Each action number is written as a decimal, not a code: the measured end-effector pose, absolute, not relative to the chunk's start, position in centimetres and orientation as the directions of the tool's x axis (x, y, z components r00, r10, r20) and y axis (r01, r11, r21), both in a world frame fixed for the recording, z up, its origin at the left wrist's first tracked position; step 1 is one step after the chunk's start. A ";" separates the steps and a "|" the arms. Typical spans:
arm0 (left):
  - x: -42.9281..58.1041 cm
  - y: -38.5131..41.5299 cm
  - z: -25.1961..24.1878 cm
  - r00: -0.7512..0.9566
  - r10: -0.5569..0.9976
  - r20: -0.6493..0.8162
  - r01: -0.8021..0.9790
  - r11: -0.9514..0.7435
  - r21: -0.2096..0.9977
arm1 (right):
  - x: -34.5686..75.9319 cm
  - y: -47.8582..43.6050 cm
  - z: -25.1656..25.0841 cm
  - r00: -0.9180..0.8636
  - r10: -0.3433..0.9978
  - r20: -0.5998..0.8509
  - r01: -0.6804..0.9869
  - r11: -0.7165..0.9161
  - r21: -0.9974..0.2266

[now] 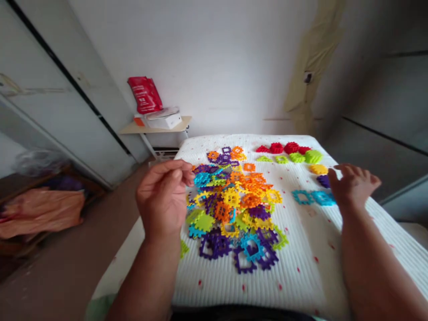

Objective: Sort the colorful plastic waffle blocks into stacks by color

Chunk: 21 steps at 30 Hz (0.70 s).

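A heap of flat, notched plastic building tiles (230, 196) in orange, yellow, purple, blue and green lies in the middle of the bed. My left hand (163, 194) is raised at the left side of the heap, thumb and fingers pinched together. Whether a tile is in that pinch is hidden. Over on the right, my right hand (354, 183) has its fingers apart, holding nothing visible. It is beside light blue tiles (302, 197), a purple tile (323, 180) and a yellow tile (318, 169), partly covering the blue ones.
Behind these, red tiles (290, 147) and green tiles (297, 157) form two rows on the bed's white ribbed cover (214, 290). A small table (129, 128) by the wall bears a white box (163, 119) and a red bag (145, 95).
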<state>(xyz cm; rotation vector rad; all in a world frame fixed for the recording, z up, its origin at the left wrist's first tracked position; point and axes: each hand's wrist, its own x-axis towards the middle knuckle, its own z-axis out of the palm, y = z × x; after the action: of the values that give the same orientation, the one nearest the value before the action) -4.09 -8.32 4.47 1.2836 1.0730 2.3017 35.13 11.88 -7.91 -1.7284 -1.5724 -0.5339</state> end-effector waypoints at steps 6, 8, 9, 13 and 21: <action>-10.7 -13.5 3.4 -0.300 0.788 0.537 0.592 -0.287 0.753 | 34.6 11.7 -7.3 0.094 0.541 0.836 0.964 0.162 -0.213; -11.9 -15.5 1.5 -0.157 0.959 0.237 0.797 -0.019 0.603 | 34.4 11.7 -6.9 0.067 0.528 0.847 0.965 0.181 -0.189; -12.2 -16.3 0.4 -0.159 0.982 0.101 0.863 0.088 0.498 | 34.2 11.7 -6.8 0.087 0.508 0.857 0.967 0.166 -0.196; -11.5 -18.4 -4.0 -0.240 0.961 -0.141 0.931 0.268 0.247 | 33.5 11.2 -5.9 0.084 0.496 0.864 0.971 0.153 -0.182; -13.2 -17.7 -7.4 -0.179 0.981 -0.075 0.854 0.193 0.483 | 32.9 9.5 -5.1 0.070 0.461 0.885 0.975 0.157 -0.159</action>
<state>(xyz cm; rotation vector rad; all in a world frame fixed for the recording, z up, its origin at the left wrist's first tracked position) -13.23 -17.68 -7.43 1.7229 2.1077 0.4741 32.93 9.54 -5.06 -1.4409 -1.5308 -0.7171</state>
